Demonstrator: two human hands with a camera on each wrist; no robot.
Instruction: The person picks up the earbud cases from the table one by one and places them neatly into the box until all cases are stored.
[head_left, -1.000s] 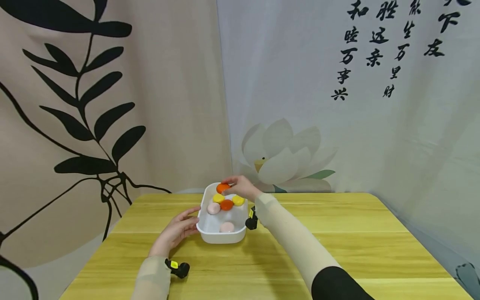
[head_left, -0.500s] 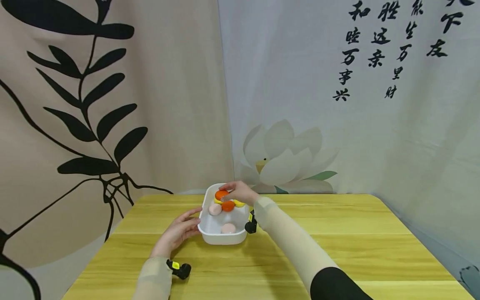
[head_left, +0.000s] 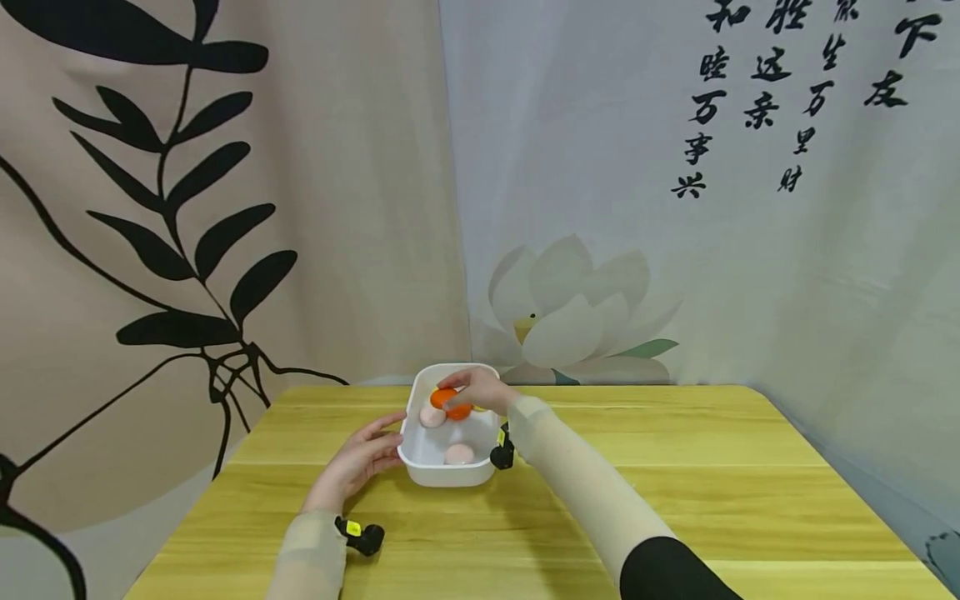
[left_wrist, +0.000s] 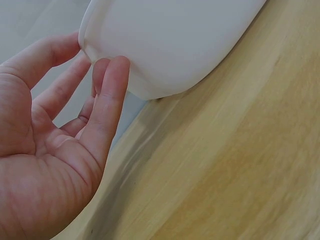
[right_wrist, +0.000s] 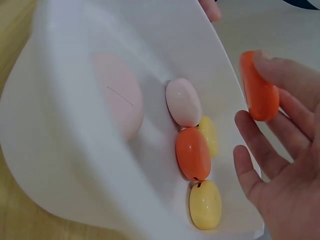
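Observation:
A white plastic container (head_left: 450,477) with rounded corners stands on the wooden table. My left hand (head_left: 358,458) rests against its left side, fingertips at the outer wall and rim in the left wrist view. Between thumb and fingers, my right hand (head_left: 480,390) pinches a smooth orange oval piece (right_wrist: 257,87) above the container's far half. Inside lie a second orange oval (right_wrist: 193,154), a pale pink oval (right_wrist: 183,102), two yellow ovals (right_wrist: 205,205) and another pale pink piece (head_left: 459,454) near the front wall. The head view shows the yellow ones mostly hidden behind the right hand.
The wooden table (head_left: 675,483) extends on both sides of the container. Behind its far edge hangs a cloth backdrop (head_left: 360,208) printed with leaves, a lotus and writing. Small black cameras (head_left: 365,538) are strapped to both wrists.
My right hand has carried the orange oval nearer, from the container's far end to just over the other orange oval, covering the yellow ones. The left hand has stayed at the container's side.

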